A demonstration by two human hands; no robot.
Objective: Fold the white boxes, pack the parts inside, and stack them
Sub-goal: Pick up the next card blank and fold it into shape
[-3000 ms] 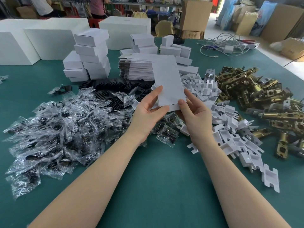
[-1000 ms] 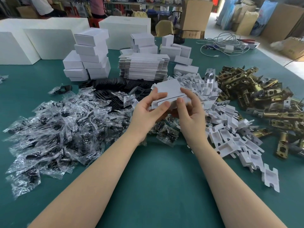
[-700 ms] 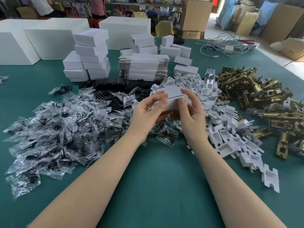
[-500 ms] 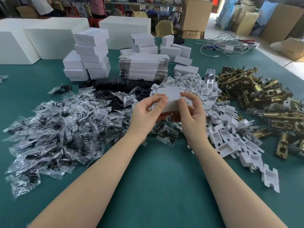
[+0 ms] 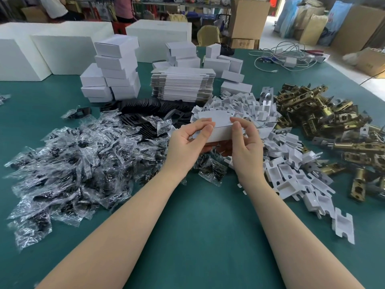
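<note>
I hold a small white box (image 5: 218, 130) above the middle of the green table. My left hand (image 5: 187, 142) grips its left end with curled fingers and thumb. My right hand (image 5: 243, 140) grips its right end, fingertips on the top flap. Behind it lies a pile of flat white box blanks (image 5: 183, 84). Folded white boxes (image 5: 116, 67) stand stacked at the back left. Bagged black parts (image 5: 73, 159) spread to the left, white plastic inserts (image 5: 291, 163) to the right, and brass latches (image 5: 333, 126) at the far right.
Black plates (image 5: 145, 107) lie between the bags and the blanks. Large white blocks (image 5: 62, 49) stand along the far edge, and white cables (image 5: 285, 57) lie at the back right. Bare green table surface (image 5: 208, 226) lies between my forearms. People's bodies show at the far end.
Three seconds ago I held a flat blank upright. It has since been folded into a box shape, and its top flap has come down under my fingers.
</note>
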